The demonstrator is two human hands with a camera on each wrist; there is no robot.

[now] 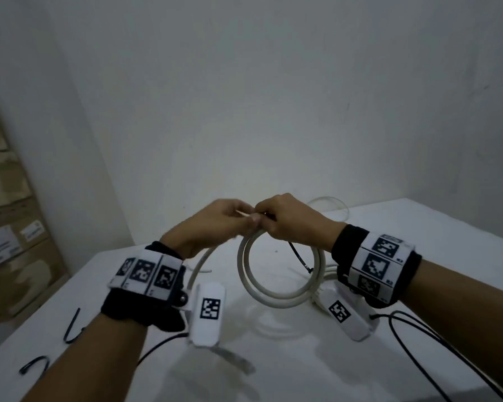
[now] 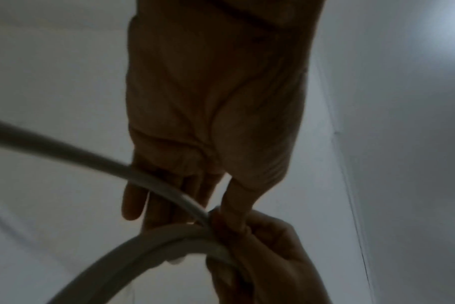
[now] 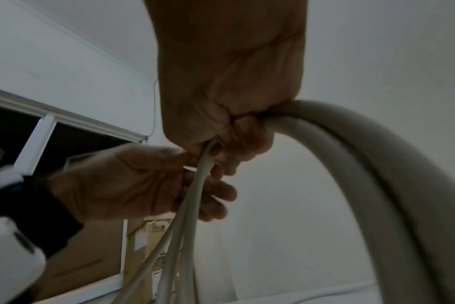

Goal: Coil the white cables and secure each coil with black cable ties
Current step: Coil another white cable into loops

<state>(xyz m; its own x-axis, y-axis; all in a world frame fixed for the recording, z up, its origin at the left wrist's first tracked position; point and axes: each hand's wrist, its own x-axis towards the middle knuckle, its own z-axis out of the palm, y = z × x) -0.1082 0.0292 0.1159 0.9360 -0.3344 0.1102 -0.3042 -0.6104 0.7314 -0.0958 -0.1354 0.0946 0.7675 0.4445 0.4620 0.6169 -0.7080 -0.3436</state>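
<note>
My right hand (image 1: 273, 224) grips the top of a coiled white cable (image 1: 273, 298), which hangs as a round double loop above the white table (image 1: 273, 358). My left hand (image 1: 238, 220) meets it from the left and pinches the cable at the same spot. The cable's loose tail (image 1: 198, 271) runs down from there. In the right wrist view my right hand (image 3: 229, 144) is fisted round the coil (image 3: 364, 164), and the left hand's fingers (image 3: 216, 195) curl round the thinner strands (image 3: 192, 205). A black cable tie (image 1: 301, 258) shows through the loop.
Two bent black ties (image 1: 71, 329) (image 1: 35, 367) lie near the table's left front corner. Another white cable (image 1: 331, 207) lies at the back, and more white cable (image 1: 328, 275) to the right of the coil. Black camera leads (image 1: 418, 340) trail at right. Cardboard boxes (image 1: 9, 227) are stacked left.
</note>
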